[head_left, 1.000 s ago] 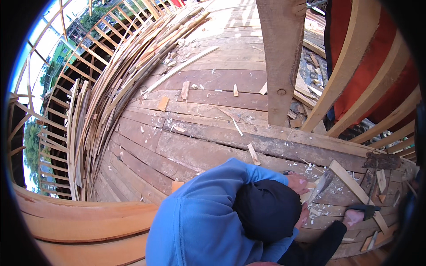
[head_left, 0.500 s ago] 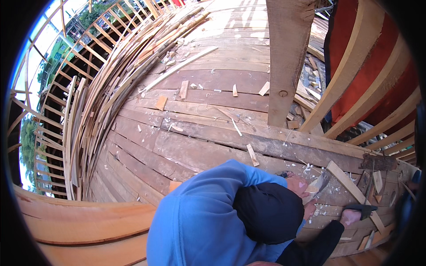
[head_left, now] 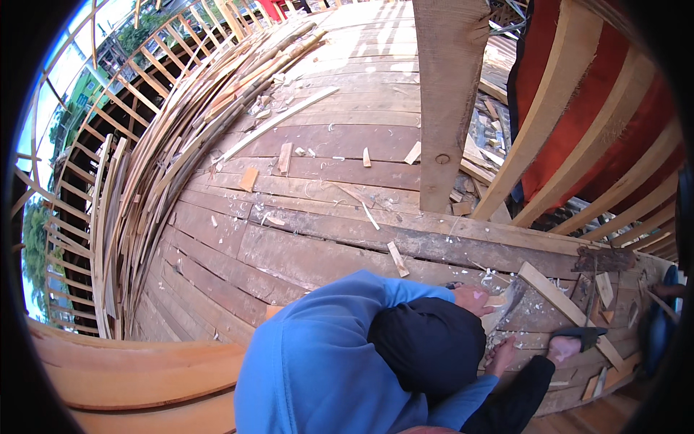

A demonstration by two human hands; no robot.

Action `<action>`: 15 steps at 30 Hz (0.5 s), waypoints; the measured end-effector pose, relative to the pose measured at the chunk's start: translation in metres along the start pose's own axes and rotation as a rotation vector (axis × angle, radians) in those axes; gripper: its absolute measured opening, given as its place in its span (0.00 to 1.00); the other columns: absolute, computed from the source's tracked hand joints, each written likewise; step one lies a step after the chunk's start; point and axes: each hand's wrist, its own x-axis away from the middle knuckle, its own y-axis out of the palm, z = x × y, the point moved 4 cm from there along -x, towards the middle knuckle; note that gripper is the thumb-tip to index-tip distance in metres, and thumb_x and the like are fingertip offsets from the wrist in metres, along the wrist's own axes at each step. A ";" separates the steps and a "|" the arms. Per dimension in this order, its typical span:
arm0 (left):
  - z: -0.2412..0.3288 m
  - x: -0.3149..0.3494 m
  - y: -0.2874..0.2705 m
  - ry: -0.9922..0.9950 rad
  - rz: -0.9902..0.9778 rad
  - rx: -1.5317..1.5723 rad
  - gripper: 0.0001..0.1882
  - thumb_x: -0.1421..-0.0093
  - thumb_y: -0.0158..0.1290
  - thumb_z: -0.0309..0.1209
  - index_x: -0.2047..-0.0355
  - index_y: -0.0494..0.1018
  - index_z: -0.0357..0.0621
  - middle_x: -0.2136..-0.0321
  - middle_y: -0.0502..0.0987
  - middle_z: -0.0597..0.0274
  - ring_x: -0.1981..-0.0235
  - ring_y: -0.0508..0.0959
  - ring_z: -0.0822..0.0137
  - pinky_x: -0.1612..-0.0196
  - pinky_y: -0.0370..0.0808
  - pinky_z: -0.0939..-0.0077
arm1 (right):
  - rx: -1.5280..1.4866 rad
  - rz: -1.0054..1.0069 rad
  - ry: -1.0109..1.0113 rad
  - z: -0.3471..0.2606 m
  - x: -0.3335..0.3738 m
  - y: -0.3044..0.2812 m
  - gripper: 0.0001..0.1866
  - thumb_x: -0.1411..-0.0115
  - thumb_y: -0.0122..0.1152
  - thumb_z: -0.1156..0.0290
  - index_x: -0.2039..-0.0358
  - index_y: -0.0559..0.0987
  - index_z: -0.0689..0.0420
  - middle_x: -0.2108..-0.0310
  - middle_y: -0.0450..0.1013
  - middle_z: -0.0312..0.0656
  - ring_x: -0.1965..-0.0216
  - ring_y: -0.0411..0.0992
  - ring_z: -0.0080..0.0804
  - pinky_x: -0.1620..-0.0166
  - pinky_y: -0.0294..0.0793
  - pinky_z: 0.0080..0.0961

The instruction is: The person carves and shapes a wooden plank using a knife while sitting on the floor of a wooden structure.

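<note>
My left hand point(head_left: 473, 299), at the end of a blue sleeve, is closed on a small pale wood piece point(head_left: 497, 301) low over the plank deck. A greyish wedge-shaped piece point(head_left: 513, 293) lies just beyond it; its kind is unclear. My right hand point(head_left: 502, 353) is nearer to me, apart from the left, with curled fingers; what they hold, if anything, is hidden. White wood shavings point(head_left: 497, 337) lie scattered between and around both hands. My bent dark-clad knee point(head_left: 430, 349) rises beside the left arm. My sandalled foot point(head_left: 567, 345) rests right of the right hand.
A board point(head_left: 555, 295) lies slantwise at the right, near offcuts point(head_left: 604, 289). An upright post point(head_left: 450, 108) and curved ribs point(head_left: 557, 116) stand behind, before red cloth point(head_left: 538, 72). Long strips point(head_left: 170, 155) are heaped at left. Part of another person point(head_left: 661, 318) shows at the right rim.
My right hand has drawn back toward me, widening the space between the hands. The left hand stays at the wood piece. The whole view has shifted slightly.
</note>
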 end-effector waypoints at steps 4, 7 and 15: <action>0.010 -0.005 -0.008 -0.075 -0.160 0.005 0.41 0.35 0.41 0.64 0.43 0.71 0.36 0.49 0.77 0.36 0.46 0.76 0.36 0.43 0.69 0.40 | 0.055 -0.033 -0.046 0.017 0.018 -0.003 0.31 0.28 0.41 0.40 0.81 0.62 0.51 0.89 0.54 0.34 0.91 0.57 0.28 0.87 0.59 0.30; 0.026 -0.003 -0.023 -0.087 -0.315 0.001 0.43 0.35 0.41 0.66 0.42 0.71 0.37 0.49 0.77 0.36 0.47 0.76 0.36 0.43 0.68 0.41 | 0.035 -0.004 -0.113 0.020 0.016 -0.004 0.28 0.28 0.42 0.41 0.78 0.64 0.50 0.88 0.55 0.32 0.89 0.56 0.26 0.84 0.58 0.27; 0.008 -0.005 0.000 -0.116 -0.242 -0.037 0.43 0.37 0.41 0.68 0.44 0.74 0.38 0.46 0.75 0.35 0.43 0.74 0.37 0.41 0.66 0.44 | 0.074 -0.067 -0.059 0.006 0.058 0.031 0.28 0.28 0.39 0.41 0.78 0.63 0.49 0.88 0.55 0.31 0.91 0.55 0.23 0.89 0.54 0.25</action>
